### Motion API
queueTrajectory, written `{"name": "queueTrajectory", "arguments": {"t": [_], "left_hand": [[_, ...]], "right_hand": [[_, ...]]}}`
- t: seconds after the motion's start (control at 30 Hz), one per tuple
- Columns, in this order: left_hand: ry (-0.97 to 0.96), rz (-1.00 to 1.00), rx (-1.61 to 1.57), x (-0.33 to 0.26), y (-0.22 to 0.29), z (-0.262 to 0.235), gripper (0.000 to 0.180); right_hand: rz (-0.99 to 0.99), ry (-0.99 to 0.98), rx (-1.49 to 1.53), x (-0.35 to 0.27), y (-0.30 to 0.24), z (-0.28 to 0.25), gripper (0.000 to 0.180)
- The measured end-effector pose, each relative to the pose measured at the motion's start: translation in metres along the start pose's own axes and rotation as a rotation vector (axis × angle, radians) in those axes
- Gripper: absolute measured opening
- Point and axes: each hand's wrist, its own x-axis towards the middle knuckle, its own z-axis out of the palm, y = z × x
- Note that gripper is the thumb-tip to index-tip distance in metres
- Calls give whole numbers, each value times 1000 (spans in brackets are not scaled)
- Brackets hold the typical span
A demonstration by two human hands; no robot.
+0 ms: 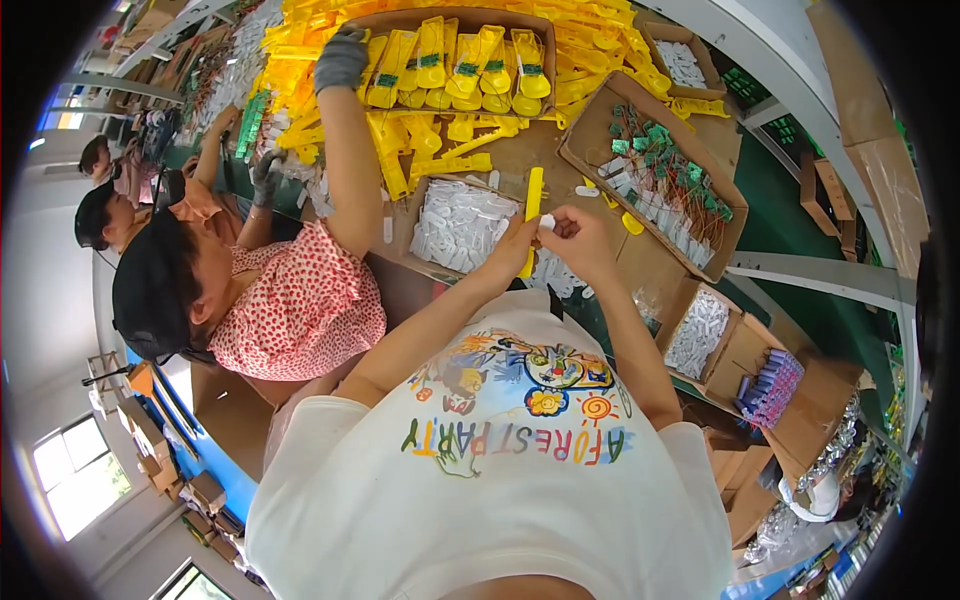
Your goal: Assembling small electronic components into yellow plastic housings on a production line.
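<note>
At centre frame, the left hand (513, 246) gripped a long yellow plastic strip (533, 205), held upright. The right hand (578, 238) pinched a small white piece (547, 221) against its side. To fit it well, the piece should sit square on the strip, held steady above the box of white parts (455, 222). A co-worker's gloved hand (341, 60) reached to the upper tray (400, 20).

- The head camera is looking steeply down from the person's head, close over their own chest and both raised forearms.
- Its fisheye is bending the workbench (520, 160) toward the rim.
</note>
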Motion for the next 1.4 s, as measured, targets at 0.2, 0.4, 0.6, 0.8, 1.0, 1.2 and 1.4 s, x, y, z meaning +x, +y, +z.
{"name": "queueTrajectory", "arguments": {"t": [0.2,0.4,0.6,0.8,1.0,1.2,1.4], "left_hand": [[10,38,-81,-1,7,5,36],[-89,-37,-99,2,7,7,43],[-326,-131,-379,5,0,-15,47],[-279,-33,-420,-2,19,-21,57],[-290,-18,-489,-2,18,-28,50],[-252,25,-578,-5,24,-22,38],[138,501,137,-11,62,3,33]], "right_hand": [[274,-40,388,-10,-7,2,19],[-68,-30,-33,-13,0,2,24],[-70,-56,-91,26,9,-26,16],[-48,587,-791,124,114,-114,7],[-211,303,-780,124,121,-115,22],[-274,394,-180,109,78,-102,10],[-87,186,375,54,-6,-93,11]]}}
